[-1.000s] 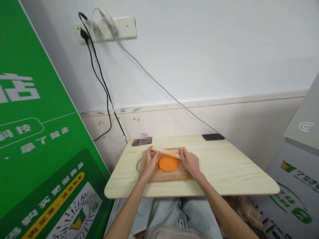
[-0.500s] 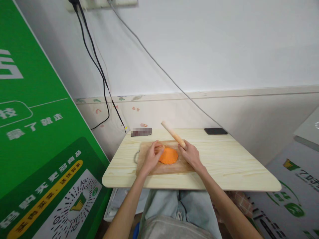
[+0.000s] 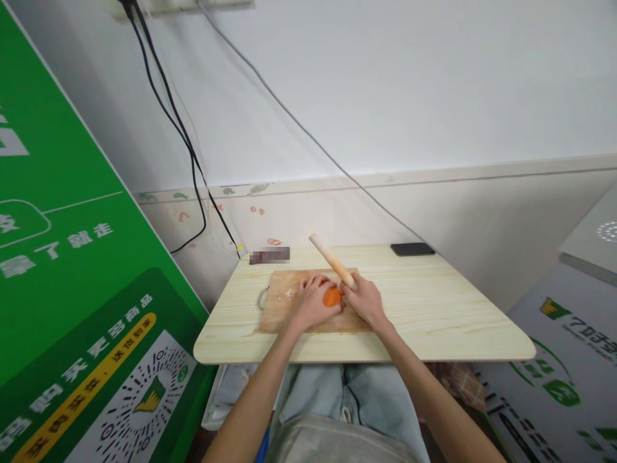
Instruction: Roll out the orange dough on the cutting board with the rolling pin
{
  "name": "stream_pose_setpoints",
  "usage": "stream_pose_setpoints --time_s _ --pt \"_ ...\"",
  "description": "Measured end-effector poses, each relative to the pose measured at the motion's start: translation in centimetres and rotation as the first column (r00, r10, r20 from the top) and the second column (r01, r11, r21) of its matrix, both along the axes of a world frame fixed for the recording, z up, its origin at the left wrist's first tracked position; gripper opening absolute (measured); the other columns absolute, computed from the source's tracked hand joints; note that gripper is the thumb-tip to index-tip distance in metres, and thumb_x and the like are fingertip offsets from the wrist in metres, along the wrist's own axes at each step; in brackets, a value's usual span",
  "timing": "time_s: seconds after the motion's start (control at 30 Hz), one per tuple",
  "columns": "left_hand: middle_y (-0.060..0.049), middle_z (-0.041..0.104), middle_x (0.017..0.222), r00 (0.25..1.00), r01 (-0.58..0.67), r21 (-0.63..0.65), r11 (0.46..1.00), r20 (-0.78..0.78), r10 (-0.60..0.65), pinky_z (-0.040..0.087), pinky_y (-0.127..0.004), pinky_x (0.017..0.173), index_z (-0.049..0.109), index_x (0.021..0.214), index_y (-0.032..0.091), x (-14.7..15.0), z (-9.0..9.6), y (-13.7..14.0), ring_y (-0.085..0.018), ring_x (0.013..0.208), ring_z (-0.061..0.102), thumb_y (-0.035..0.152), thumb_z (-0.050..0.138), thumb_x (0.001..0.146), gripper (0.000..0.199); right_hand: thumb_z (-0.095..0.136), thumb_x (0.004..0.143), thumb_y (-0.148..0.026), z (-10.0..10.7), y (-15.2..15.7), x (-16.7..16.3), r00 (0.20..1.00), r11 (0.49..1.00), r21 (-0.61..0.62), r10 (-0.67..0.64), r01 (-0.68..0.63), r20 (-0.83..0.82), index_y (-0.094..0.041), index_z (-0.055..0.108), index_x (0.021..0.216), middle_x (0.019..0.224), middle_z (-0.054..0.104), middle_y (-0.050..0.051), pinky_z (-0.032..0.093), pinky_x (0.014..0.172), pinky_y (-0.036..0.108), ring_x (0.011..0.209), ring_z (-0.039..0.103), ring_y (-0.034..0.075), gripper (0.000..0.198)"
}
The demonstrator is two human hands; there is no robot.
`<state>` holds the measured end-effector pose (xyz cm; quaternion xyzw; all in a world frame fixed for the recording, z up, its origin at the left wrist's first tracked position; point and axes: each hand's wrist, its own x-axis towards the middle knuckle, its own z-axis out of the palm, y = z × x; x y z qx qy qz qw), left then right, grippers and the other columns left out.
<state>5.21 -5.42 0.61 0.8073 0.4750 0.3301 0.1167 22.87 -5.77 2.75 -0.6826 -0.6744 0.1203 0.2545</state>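
A flattened piece of orange dough (image 3: 332, 296) lies on the wooden cutting board (image 3: 278, 307). My left hand (image 3: 315, 301) reaches over it from the left, its fingers behind and its thumb in front, gripping the dough and hiding much of it. In my right hand (image 3: 366, 299) is a wooden rolling pin (image 3: 332, 260), held near its lower end. The pin slants up and to the left, its far end raised above the board. White powdery traces show on the board left of the dough.
The board, with a metal handle (image 3: 262, 298), lies on a pale wooden table (image 3: 434, 315). A black phone (image 3: 412, 249) rests at the back right and a blurred dark item (image 3: 270, 255) at the back left. Cables (image 3: 193, 151) hang along the wall; a green panel (image 3: 96, 257) stands left.
My left hand has moved right, from the dough's left edge to over it, and closed around it. Less of the dough shows. My right hand still holds the rolling pin raised.
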Motion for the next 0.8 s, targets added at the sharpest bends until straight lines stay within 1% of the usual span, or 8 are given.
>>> stream_pose_setpoints --time_s 0.1,0.2,0.3,0.47,0.57,0.63,0.73,0.8 --pt "-0.007 0.068 0.124 0.999 0.002 0.011 1.0 -0.039 -0.002 0.038 -0.053 0.113 0.076 0.11 0.03 0.0 0.0 -0.2 -0.032 0.122 0.056 0.041 0.082 0.081 0.032 0.057 0.097 -0.034 0.2 0.0 0.0 0.999 1.0 0.001 -0.014 0.014 -0.036 -0.024 0.071 0.112 0.091 0.078 0.005 0.034 0.068 0.028 0.085 0.069 0.023 0.023" --pt "-0.007 0.069 0.126 0.997 -0.005 0.013 1.0 -0.072 0.006 0.038 -0.051 0.112 0.076 0.109 0.029 -0.1 0.1 -0.3 -0.032 0.122 0.056 0.042 0.081 0.083 0.029 0.057 0.096 -0.032 0.3 0.0 0.0 0.999 0.999 0.007 -0.031 0.031 -0.015 -0.024 0.072 0.107 0.092 0.079 0.006 0.034 0.067 0.028 0.085 0.069 0.023 0.02" --pt "-0.007 0.069 0.127 0.995 -0.013 0.013 1.0 -0.097 0.014 0.038 -0.05 0.111 0.075 0.11 0.029 0.0 0.1 -0.2 -0.032 0.123 0.056 0.041 0.078 0.086 0.028 0.057 0.095 -0.031 0.3 0.0 -0.1 0.999 0.999 -0.004 -0.036 0.036 -0.004 -0.024 0.073 0.108 0.093 0.08 0.006 0.034 0.067 0.029 0.086 0.07 0.023 0.022" --pt "-0.007 0.07 0.124 0.997 -0.023 0.01 1.0 -0.072 0.024 0.039 -0.05 0.111 0.075 0.108 0.028 0.1 0.1 -0.2 -0.032 0.122 0.057 0.039 0.081 0.084 0.027 0.057 0.093 -0.031 0.2 0.0 0.0 1.0 1.0 -0.008 -0.026 0.026 -0.018 -0.024 0.075 0.106 0.095 0.08 0.007 0.036 0.068 0.029 0.088 0.07 0.024 0.023" --pt "-0.007 0.069 0.117 1.0 -0.023 0.0 1.0 -0.005 0.023 0.041 -0.048 0.109 0.073 0.106 0.027 -0.1 0.0 -0.2 -0.031 0.119 0.058 0.039 0.084 0.081 0.03 0.059 0.091 -0.032 -0.1 0.2 0.1 0.998 1.0 0.004 -0.022 0.022 -0.055 -0.025 0.076 0.107 0.093 0.079 0.006 0.038 0.069 0.028 0.087 0.069 0.024 0.024" --pt "-0.007 0.066 0.116 0.995 -0.028 0.003 1.0 0.093 0.027 0.044 -0.046 0.108 0.072 0.109 0.026 -0.2 -0.1 -0.1 -0.03 0.117 0.059 0.038 0.086 0.08 0.034 0.061 0.089 -0.033 -0.3 0.4 0.3 0.993 1.0 0.023 -0.005 0.008 -0.121 -0.026 0.076 0.107 0.092 0.079 0.005 0.039 0.07 0.028 0.087 0.069 0.024 0.024" --pt "-0.008 0.06 0.119 0.962 -0.042 0.001 0.999 0.272 0.04 0.047 -0.042 0.108 0.07 0.119 0.024 -0.5 -0.4 0.2 -0.026 0.115 0.061 0.037 0.083 0.084 0.04 0.064 0.087 -0.039 -0.7 0.6 0.6 0.957 0.996 0.075 0.064 -0.045 -0.284 -0.024 0.078 0.103 0.088 0.077 0.003 0.044 0.07 0.028 0.083 0.068 0.023 0.026" --pt "-0.007 0.057 0.119 0.935 -0.052 -0.008 0.999 0.352 0.052 0.048 -0.04 0.109 0.069 0.124 0.024 -0.6 -0.5 0.5 -0.024 0.115 0.062 0.038 0.079 0.089 0.039 0.065 0.086 -0.044 -0.9 0.7 0.7 0.904 0.989 0.117 0.129 -0.089 -0.407 -0.02 0.079 0.102 0.08 0.074 0.003 0.047 0.07 0.029 0.078 0.067 0.022 0.032"
